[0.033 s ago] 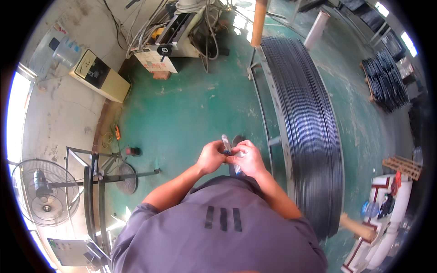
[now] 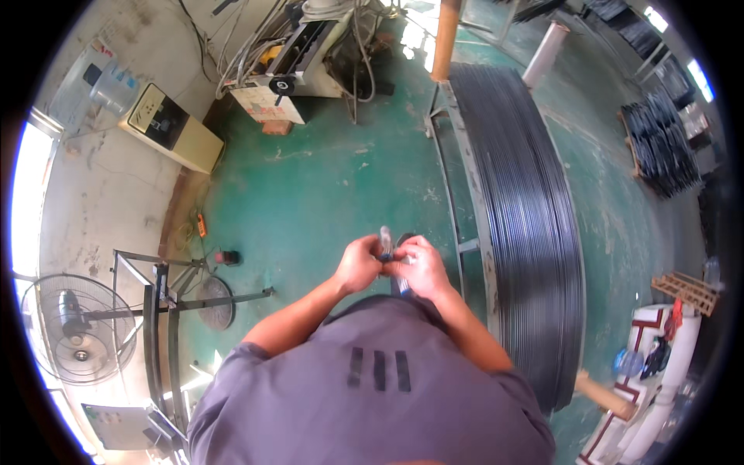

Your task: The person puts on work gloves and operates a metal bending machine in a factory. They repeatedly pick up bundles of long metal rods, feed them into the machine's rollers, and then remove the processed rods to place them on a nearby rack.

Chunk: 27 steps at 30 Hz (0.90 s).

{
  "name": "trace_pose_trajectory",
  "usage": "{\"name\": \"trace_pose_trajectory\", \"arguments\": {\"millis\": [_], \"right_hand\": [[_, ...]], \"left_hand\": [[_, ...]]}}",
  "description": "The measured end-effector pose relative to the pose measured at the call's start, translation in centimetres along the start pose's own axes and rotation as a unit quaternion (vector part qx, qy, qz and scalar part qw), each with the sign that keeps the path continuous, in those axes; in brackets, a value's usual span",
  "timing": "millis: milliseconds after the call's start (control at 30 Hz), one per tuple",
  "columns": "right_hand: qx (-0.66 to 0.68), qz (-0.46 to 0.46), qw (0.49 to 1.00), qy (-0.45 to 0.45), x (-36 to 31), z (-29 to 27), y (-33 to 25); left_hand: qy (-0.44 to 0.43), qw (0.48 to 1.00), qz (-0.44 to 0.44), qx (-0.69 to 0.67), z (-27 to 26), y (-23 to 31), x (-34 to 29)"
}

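Both hands meet at chest height over the green floor (image 2: 325, 194). Left hand (image 2: 358, 265) and right hand (image 2: 418, 267) have fingers clenched on a small pale object (image 2: 385, 239), its tip sticking up between them. Big black wire coil (image 2: 527, 217) just right.

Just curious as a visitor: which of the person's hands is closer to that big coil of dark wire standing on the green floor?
Right. The right hand is beside the coil of dark wire, apart from it; the left hand is farther off, on the right hand's other side.
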State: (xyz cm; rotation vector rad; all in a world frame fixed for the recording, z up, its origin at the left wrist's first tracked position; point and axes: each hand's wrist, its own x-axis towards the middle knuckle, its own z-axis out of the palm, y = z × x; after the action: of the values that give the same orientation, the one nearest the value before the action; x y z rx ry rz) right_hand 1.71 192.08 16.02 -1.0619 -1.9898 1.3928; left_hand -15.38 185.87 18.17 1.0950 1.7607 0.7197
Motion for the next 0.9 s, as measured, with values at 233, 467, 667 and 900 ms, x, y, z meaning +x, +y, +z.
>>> {"name": "trace_pose_trajectory", "arguments": {"millis": [233,467,667,900], "right_hand": [[-0.110,-0.015,0.993,0.026,18.1,-4.8,-1.2],[-0.224,0.069,0.972,0.030,34.9,-7.4,-3.1],[-0.263,0.102,0.958,0.045,48.9,-9.0,-3.6],[-0.035,0.089,0.995,0.023,60.1,-11.4,-4.1]], "left_hand": [[0.151,0.980,0.111,-0.065,-6.0,5.5,12.9],[0.221,0.947,0.215,0.090,-9.7,7.7,26.8],[0.111,0.967,0.051,0.223,-15.5,10.6,41.3],[0.063,0.993,0.048,0.086,-21.0,13.2,53.8]]}}
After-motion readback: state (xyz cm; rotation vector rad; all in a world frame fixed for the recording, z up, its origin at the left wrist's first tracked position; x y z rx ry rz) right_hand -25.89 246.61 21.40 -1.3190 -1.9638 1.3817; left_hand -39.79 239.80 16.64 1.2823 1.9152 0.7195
